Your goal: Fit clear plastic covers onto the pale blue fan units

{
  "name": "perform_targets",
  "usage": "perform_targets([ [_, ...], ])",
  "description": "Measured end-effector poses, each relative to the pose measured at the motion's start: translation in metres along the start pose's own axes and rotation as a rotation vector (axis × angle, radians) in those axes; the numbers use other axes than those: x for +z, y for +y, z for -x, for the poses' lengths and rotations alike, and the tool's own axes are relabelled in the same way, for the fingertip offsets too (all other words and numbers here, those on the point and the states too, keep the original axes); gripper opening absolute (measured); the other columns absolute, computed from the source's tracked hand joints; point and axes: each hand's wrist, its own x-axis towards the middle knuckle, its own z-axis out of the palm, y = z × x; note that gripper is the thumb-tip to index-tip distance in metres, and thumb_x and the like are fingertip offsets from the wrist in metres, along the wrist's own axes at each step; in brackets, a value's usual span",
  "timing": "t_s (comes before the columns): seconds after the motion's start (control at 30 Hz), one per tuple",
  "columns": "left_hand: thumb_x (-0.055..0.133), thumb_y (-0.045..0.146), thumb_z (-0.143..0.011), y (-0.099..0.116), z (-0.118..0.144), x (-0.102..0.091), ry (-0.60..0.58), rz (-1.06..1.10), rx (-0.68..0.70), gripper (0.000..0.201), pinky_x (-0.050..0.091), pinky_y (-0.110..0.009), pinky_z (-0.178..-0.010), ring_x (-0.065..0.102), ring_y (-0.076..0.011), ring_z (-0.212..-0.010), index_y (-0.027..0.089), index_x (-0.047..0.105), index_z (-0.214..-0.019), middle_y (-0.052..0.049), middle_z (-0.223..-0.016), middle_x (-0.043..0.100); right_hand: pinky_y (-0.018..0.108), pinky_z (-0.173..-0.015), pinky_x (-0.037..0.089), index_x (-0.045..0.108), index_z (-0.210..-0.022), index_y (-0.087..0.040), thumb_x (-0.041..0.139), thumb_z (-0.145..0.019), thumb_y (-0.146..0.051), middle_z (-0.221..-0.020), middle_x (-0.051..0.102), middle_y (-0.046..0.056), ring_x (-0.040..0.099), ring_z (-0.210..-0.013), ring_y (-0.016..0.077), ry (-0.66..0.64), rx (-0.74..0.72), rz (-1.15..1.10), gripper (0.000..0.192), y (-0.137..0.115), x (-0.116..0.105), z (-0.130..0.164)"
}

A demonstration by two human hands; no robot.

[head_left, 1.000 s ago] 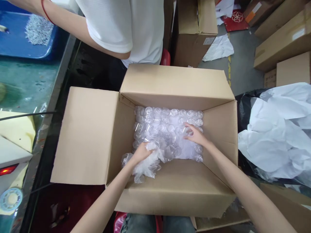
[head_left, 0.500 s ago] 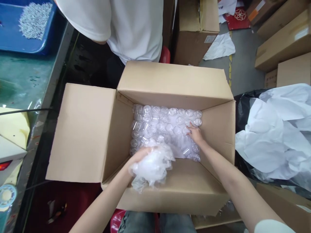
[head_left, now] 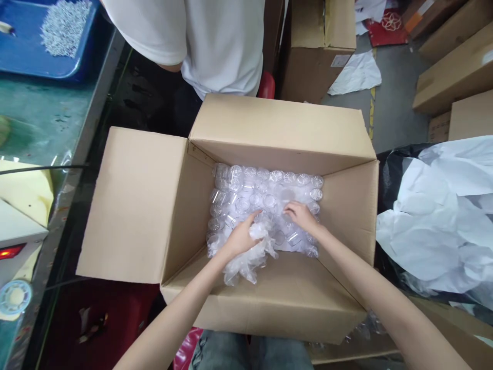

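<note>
An open cardboard box (head_left: 275,121) stands before me. Rows of clear round plastic cups (head_left: 269,200), some upright and some lying on their sides, cover its bottom over something white. My left hand (head_left: 242,237) is low inside the box, closed on a bunch of crumpled clear plastic bags (head_left: 248,262), its thumb pointing forward. Over the right half of the cups is my right hand (head_left: 302,217), its fingers drawn together in a pinch. Whether anything small is between those fingertips cannot be made out.
A person in a white shirt (head_left: 227,46) is beyond the box. To the left, a green-topped bench (head_left: 42,113) bears a blue tray (head_left: 23,56) with small pale pieces. Crumpled white paper (head_left: 435,205) fills a black bag at right. More cardboard boxes (head_left: 321,67) stand behind.
My left hand has moved forward and right with the plastic bags, deeper over the cups. My right hand has shifted left and slightly toward me, its fingers drawing together.
</note>
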Motion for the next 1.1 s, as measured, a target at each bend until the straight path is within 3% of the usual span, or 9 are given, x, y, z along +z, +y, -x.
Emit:
perform_targets([
  [0.07,0.071,0.021,-0.063,0.012,-0.008,0.008,-0.019,-0.001,0.021,0.061,0.046,-0.026,-0.069,0.065,-0.0196,-0.073,0.023,0.059,-0.123,-0.002,-0.087,0.073,0.035,-0.079,0.054,0.065,-0.083,-0.014,0.06,-0.093,-0.03,-0.085,0.067,0.002,0.064,-0.082,0.0154,-0.089,-0.105,-0.047,0.019,-0.027,0.006,0.011],
  [0.13,0.068,0.023,-0.067,0.02,-0.018,0.015,0.003,-0.009,0.016,0.035,0.045,-0.026,-0.066,0.064,-0.0202,-0.07,0.021,0.069,-0.103,-0.003,-0.078,0.072,0.034,-0.078,0.054,0.065,-0.084,-0.014,0.06,-0.093,-0.03,-0.086,0.068,0.002,0.065,-0.081,0.0149,-0.128,-0.15,-0.077,0.019,-0.044,0.01,0.013],
  [0.2,0.062,0.023,-0.074,0.023,-0.026,0.016,0.06,-0.014,-0.013,0.013,0.045,-0.028,-0.067,0.064,-0.0202,-0.069,0.017,0.071,-0.081,-0.007,-0.074,0.071,0.033,-0.075,0.055,0.066,-0.088,-0.014,0.061,-0.093,-0.03,-0.087,0.068,0.002,0.065,-0.079,0.0147,-0.118,-0.133,-0.084,0.018,-0.046,0.01,0.003],
  [0.3,0.063,0.023,-0.076,0.015,-0.03,0.006,0.125,0.01,-0.06,0.012,0.047,-0.029,-0.069,0.063,-0.018,-0.069,0.013,0.066,-0.069,-0.006,-0.072,0.07,0.033,-0.074,0.056,0.063,-0.102,-0.013,0.058,-0.095,-0.03,-0.097,0.067,0.004,0.065,-0.079,0.0152,-0.022,-0.01,-0.028,0.019,-0.029,0.009,-0.029],
  [0.43,0.062,0.024,-0.075,-0.009,-0.014,-0.016,0.159,0.098,-0.122,0.014,0.049,-0.027,-0.071,0.066,-0.0196,-0.078,0.011,0.068,-0.076,-0.006,-0.079,0.073,0.043,-0.089,0.051,0.059,-0.114,-0.015,0.056,-0.095,-0.029,-0.12,0.058,0.009,0.06,-0.102,0.0221,0.129,0.198,0.154,0.024,-0.001,0.018,-0.073],
  [0.53,0.062,0.029,-0.076,-0.028,0.007,-0.029,0.165,0.137,-0.185,0.02,0.05,-0.026,-0.067,0.067,-0.0216,-0.078,0.01,0.069,-0.082,-0.007,-0.081,0.074,0.049,-0.098,0.044,0.06,-0.114,-0.017,0.06,-0.092,-0.029,-0.128,0.053,0.01,0.052,-0.116,0.0264,0.11,0.258,0.272,0.025,0.006,0.033,-0.09],
  [0.63,0.063,0.025,-0.075,-0.046,0.025,-0.036,0.19,0.109,-0.247,0.014,0.05,-0.029,-0.067,0.066,-0.0203,-0.075,0.011,0.066,-0.072,-0.005,-0.074,0.071,0.052,-0.101,0.041,0.059,-0.117,-0.017,0.061,-0.092,-0.028,-0.13,0.052,0.01,0.049,-0.12,0.0281,0.05,0.264,0.352,0.027,0.003,0.045,-0.094],
  [0.9,0.066,0.029,-0.083,-0.062,0.03,-0.041,0.194,0.092,-0.276,0.022,0.052,-0.033,-0.076,0.064,-0.0162,-0.077,0.011,0.062,-0.073,0.0,-0.075,0.065,0.043,-0.089,0.051,0.057,-0.121,-0.019,0.058,-0.094,-0.03,-0.126,0.056,0.01,0.058,-0.106,0.0231,-0.143,0.256,0.427,0.028,0.006,0.041,-0.093],
  [1.1,0.063,0.03,-0.087,-0.066,0.028,-0.04,0.13,0.146,-0.27,0.02,0.053,-0.035,-0.08,0.065,-0.0167,-0.083,0.011,0.064,-0.083,-0.002,-0.085,0.067,0.039,-0.084,0.054,0.063,-0.105,-0.015,0.059,-0.094,-0.031,-0.11,0.064,0.007,0.063,-0.095,0.0197,-0.178,0.338,0.403,0.02,0.03,0.019,-0.086],
])
